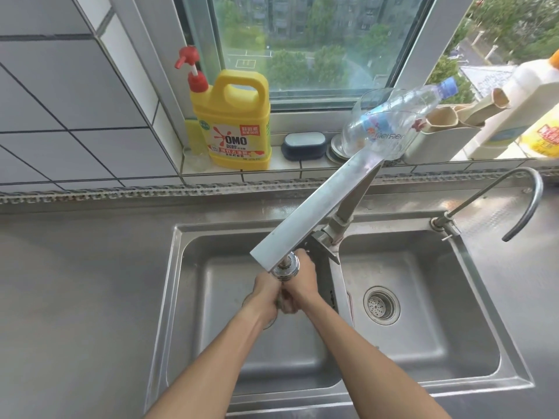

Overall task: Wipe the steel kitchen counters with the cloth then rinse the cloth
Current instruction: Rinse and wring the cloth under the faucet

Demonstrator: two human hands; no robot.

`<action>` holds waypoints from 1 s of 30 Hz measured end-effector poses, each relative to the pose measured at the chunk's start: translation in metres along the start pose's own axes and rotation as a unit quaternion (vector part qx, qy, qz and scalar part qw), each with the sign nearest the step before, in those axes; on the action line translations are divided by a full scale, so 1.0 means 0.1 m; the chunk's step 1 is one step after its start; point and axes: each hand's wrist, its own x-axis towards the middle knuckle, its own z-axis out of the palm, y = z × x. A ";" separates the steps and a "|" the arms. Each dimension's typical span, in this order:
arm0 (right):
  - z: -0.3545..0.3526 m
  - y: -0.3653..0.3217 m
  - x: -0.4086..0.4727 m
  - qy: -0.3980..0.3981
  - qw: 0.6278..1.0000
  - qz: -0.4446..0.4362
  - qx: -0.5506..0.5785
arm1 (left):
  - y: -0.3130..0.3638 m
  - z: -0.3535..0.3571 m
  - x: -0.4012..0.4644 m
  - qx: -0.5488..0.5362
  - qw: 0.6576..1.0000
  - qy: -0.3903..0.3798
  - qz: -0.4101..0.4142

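Both my hands meet in the left basin of the steel double sink, right under the head of the flat steel tap. My left hand and my right hand grip a small wadded brownish cloth between them; only a bit of it shows between the fingers. The tap head hides part of both hands. I cannot tell whether water is running. The steel counter spreads out to the left of the sink.
A second thin curved tap stands at the sink's right back corner. The right basin has a drain strainer. On the window sill stand a yellow detergent jug, a soap box, a clear plastic bottle and other bottles.
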 end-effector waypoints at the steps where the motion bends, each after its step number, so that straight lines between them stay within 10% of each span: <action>1: -0.03 0.02 0.04 0.003 1.000 0.007 -0.009 | -0.02 -0.01 0.02 0.008 1.000 -0.009 0.002; 21: 0.18 0.04 -0.23 -0.004 0.997 0.009 0.078 | 0.15 -0.14 0.02 -0.040 0.999 -0.015 0.027; 30: -0.06 0.25 -0.01 -0.082 0.983 0.045 0.159 | -0.03 -0.44 -0.12 0.204 0.972 -0.017 0.116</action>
